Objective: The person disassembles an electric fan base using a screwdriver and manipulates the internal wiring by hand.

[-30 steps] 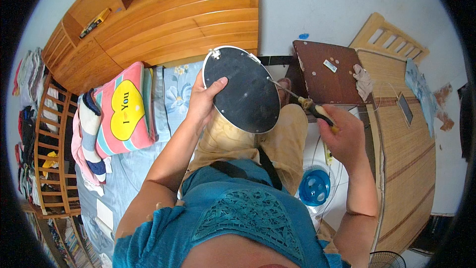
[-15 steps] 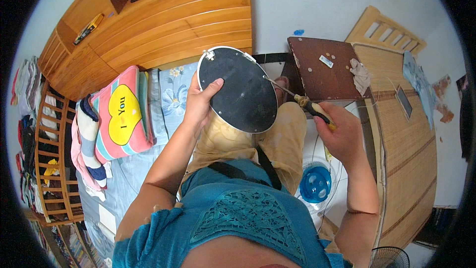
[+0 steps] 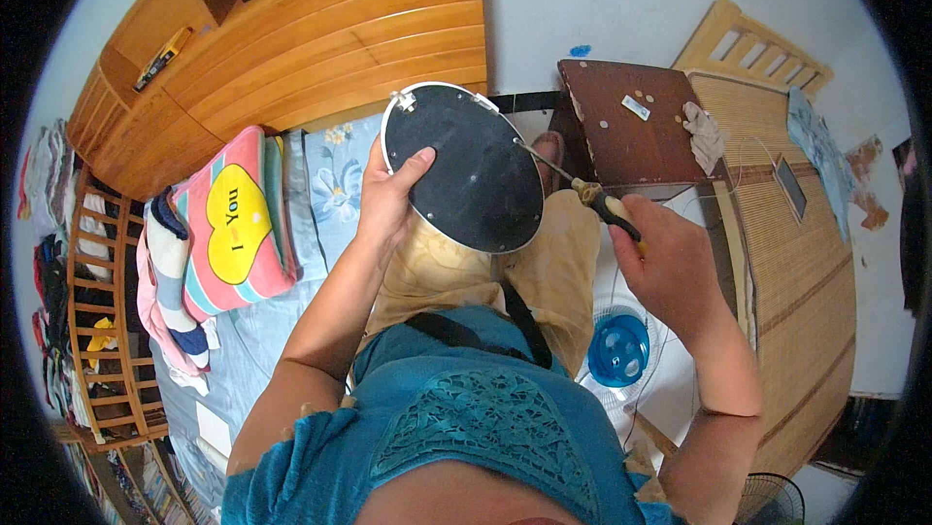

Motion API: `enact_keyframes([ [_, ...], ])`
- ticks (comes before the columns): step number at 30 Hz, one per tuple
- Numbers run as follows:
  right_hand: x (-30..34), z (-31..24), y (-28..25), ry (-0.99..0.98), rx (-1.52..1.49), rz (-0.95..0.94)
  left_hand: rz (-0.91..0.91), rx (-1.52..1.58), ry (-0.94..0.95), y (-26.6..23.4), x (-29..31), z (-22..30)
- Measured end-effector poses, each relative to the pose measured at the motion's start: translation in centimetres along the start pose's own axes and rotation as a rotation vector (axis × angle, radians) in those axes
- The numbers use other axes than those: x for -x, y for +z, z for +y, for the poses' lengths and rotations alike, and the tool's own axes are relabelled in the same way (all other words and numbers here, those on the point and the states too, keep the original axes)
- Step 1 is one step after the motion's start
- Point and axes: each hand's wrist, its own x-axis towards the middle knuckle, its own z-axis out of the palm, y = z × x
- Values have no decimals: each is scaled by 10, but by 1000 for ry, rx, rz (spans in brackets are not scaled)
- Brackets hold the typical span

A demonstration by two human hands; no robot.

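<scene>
My left hand [image 3: 393, 193] grips the left edge of an oval black panel with a white rim [image 3: 471, 180], its thumb lying over the dark face. Small screws dot the panel's border, and a white metal fitting sits at its upper left. In my right hand [image 3: 670, 258] is a screwdriver [image 3: 600, 203] with a black and yellow handle. Its metal shaft slants up and left, and the tip meets the panel's right rim by a screw. The panel is tilted above my knees.
On the right stands a dark brown small table [image 3: 621, 127] with a crumpled cloth. Beyond it lies a bed with a woven mat [image 3: 767, 234] and a phone. A blue-centred fan [image 3: 618, 350] is on the floor. To the left, a pink pillow [image 3: 238, 224] rests on the bed.
My right hand has shifted slightly, its wrist turning and the elbow swinging outward, while the screwdriver tip stays at the panel's rim. The view has tilted a little.
</scene>
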Motion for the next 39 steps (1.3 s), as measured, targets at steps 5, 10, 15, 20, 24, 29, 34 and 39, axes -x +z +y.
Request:
enact_keyframes([
  [5,-7,-5,-6,-2,72,-85,-5,-7,-11,0,-1,-1],
  [10,-31,17,-11,324,-329,-388,-38,-67,30,-4,-5,-8],
  [15,-40,48,-14,1070,-1183,-609,-66,-117,62,-8,-6,-12],
  [20,-30,33,-4,391,-416,-425,-38,-82,8,-6,-6,-6],
  [24,-17,25,1,-202,240,-178,-62,-75,17,-7,-7,-10],
  [29,-18,0,-4,-361,495,-205,-70,-159,50,-12,-9,-15],
  [34,-17,20,10,-92,141,-278,-49,-93,16,-11,-8,-11],
  [39,-47,16,-14,788,-690,-638,-68,-103,30,-13,-10,-12],
])
